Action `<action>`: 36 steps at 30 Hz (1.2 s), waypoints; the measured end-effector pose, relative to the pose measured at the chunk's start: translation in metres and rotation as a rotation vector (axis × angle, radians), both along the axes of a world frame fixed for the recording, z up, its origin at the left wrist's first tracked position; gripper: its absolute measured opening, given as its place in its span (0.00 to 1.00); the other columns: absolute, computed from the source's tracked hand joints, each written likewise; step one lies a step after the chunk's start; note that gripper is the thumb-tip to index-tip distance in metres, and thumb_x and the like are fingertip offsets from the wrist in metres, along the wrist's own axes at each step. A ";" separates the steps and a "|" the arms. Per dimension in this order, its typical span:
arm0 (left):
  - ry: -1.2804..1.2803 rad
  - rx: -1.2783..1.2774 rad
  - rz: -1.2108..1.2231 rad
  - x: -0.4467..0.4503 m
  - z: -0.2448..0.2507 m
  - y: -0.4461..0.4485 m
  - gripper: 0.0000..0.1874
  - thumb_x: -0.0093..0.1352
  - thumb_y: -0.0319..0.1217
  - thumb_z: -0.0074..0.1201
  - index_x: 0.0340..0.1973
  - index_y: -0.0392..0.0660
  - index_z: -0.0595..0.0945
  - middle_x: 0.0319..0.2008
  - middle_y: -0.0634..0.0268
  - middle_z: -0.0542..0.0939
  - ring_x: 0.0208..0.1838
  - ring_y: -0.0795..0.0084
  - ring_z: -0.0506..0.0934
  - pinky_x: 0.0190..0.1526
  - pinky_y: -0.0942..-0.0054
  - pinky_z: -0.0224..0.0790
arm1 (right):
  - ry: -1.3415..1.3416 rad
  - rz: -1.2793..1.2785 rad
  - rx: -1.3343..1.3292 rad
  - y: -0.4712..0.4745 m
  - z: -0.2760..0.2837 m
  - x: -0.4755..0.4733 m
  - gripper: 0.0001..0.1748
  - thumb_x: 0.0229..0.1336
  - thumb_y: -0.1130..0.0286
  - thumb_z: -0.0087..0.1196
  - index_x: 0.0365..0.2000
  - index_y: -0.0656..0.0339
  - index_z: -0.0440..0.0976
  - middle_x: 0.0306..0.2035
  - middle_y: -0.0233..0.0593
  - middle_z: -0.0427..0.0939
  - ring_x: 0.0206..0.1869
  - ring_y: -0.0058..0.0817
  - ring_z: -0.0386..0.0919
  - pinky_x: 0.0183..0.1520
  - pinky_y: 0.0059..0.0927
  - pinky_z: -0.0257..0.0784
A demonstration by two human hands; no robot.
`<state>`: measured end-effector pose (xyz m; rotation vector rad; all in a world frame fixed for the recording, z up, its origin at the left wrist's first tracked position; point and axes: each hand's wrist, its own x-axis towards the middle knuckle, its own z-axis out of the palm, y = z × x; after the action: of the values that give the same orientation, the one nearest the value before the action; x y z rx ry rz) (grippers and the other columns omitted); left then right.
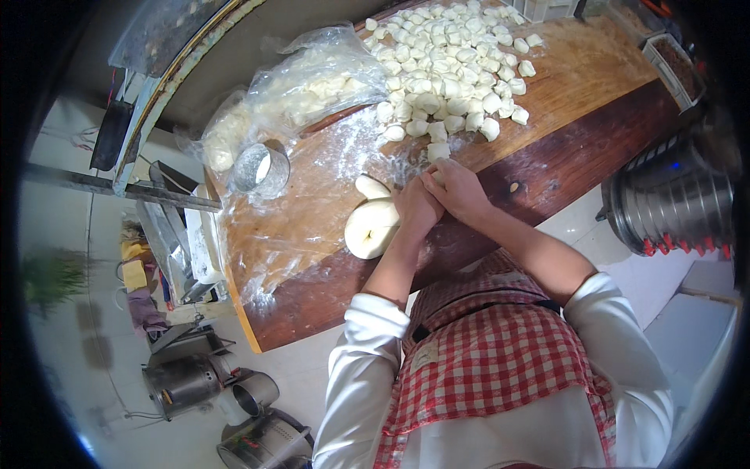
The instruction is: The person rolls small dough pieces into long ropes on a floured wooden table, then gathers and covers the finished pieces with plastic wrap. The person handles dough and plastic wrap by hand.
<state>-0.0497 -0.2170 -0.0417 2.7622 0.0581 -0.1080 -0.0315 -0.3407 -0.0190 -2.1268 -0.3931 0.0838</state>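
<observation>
A thick rope of pale dough [369,230] lies coiled on the floured wooden worktop, running in under my hands. My left hand [418,202] is closed over the rope just right of the coil. Against it, my right hand [458,186] grips the rope's far end, where a bit of dough shows between the fingers. The fingers partly hide the dough there. Right beyond my fingertips sits a cut dough piece [438,152]. Past it spreads a large heap of small dough pieces [451,73], several of them loose along its near edge.
Plastic sheeting [319,76] covers more dough at the back left. A floured metal ring-shaped container [261,170] stands left of the coil. At the right end is a tray of brown filling [674,73]. Stacked metal steamers [674,193] stand right of the table; metal pots [184,384] are at lower left.
</observation>
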 end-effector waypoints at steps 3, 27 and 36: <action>0.129 0.061 -0.054 0.001 0.026 -0.013 0.17 0.67 0.43 0.51 0.47 0.52 0.84 0.43 0.61 0.85 0.54 0.59 0.80 0.67 0.43 0.49 | 0.057 -0.198 0.095 0.000 0.001 -0.009 0.18 0.59 0.58 0.56 0.40 0.63 0.77 0.32 0.55 0.80 0.40 0.55 0.80 0.46 0.48 0.74; -0.606 -0.285 0.766 -0.131 -0.008 0.323 0.16 0.56 0.22 0.63 0.37 0.40 0.74 0.34 0.53 0.80 0.36 0.60 0.80 0.41 0.59 0.75 | -0.203 0.314 -0.883 -0.171 0.032 -0.003 0.30 0.45 0.69 0.64 0.52 0.54 0.71 0.45 0.43 0.73 0.50 0.44 0.73 0.54 0.43 0.70; -0.546 0.400 0.428 -0.054 0.021 0.174 0.22 0.64 0.48 0.60 0.48 0.48 0.82 0.42 0.53 0.79 0.46 0.51 0.77 0.47 0.50 0.68 | -0.369 0.383 -0.685 -0.145 0.005 0.023 0.27 0.54 0.65 0.61 0.55 0.59 0.71 0.53 0.46 0.71 0.59 0.41 0.69 0.61 0.40 0.65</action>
<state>-0.1037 -0.0426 -0.0209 2.9826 0.5705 0.8460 -0.0085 -0.4858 -0.0137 -2.7131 -1.1187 0.0475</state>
